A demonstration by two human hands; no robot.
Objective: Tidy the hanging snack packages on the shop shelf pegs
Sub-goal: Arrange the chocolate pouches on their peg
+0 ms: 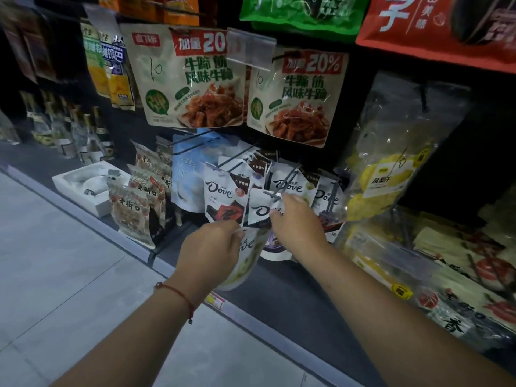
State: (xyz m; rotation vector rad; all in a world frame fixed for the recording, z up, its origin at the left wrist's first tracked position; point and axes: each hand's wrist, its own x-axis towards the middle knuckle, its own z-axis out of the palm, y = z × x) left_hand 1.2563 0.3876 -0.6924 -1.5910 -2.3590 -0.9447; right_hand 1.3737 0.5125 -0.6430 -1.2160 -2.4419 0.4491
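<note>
Several white Dove chocolate pouches hang on black pegs low on the shelf. My left hand [210, 248] grips a loose Dove pouch [245, 261] with a green patch, held below the pegs. My right hand [296, 222] pinches the top of another Dove pouch [259, 209] at the tip of a black peg [275, 194]. More Dove pouches hang left [223, 195] and right [328, 198] of it. My right hand hides the lower part of the pouches behind it.
Two beef snack bags [195, 79] [296, 99] hang above. A yellow dried fruit bag [388, 174] hangs at right, seed bags [136, 202] at left. Bare peg ends [231, 160] stick out toward me. A white box [86, 185] and bottles [69, 129] stand on the low shelf at left.
</note>
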